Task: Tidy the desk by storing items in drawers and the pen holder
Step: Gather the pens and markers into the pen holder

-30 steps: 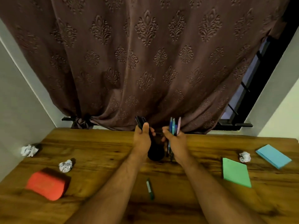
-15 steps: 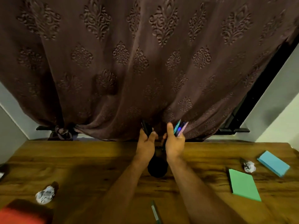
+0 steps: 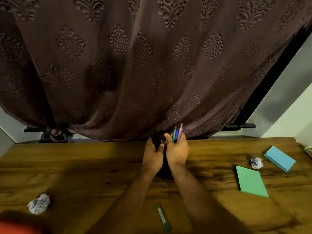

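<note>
A black pen holder (image 3: 163, 171) stands on the wooden desk (image 3: 84, 169) near its far edge, mostly hidden behind my hands. My left hand (image 3: 152, 155) grips a dark object (image 3: 156, 141), likely black pens, just above the holder. My right hand (image 3: 177, 149) holds a bunch of coloured pens (image 3: 177, 133), blue, teal and pink, upright beside it. A green pen (image 3: 163, 217) lies on the desk between my forearms.
Crumpled paper balls lie at the left (image 3: 39, 203) and right (image 3: 256, 162). A green notepad (image 3: 250, 181) and a blue notepad (image 3: 279, 157) lie at the right. A red pad (image 3: 18, 225) shows at the bottom left corner. A brown curtain (image 3: 152, 65) hangs behind the desk.
The camera has tilted up and moved closer. Both hands stay over the holder; the right hand's pens have shifted from upright to tilted and back upright.
</note>
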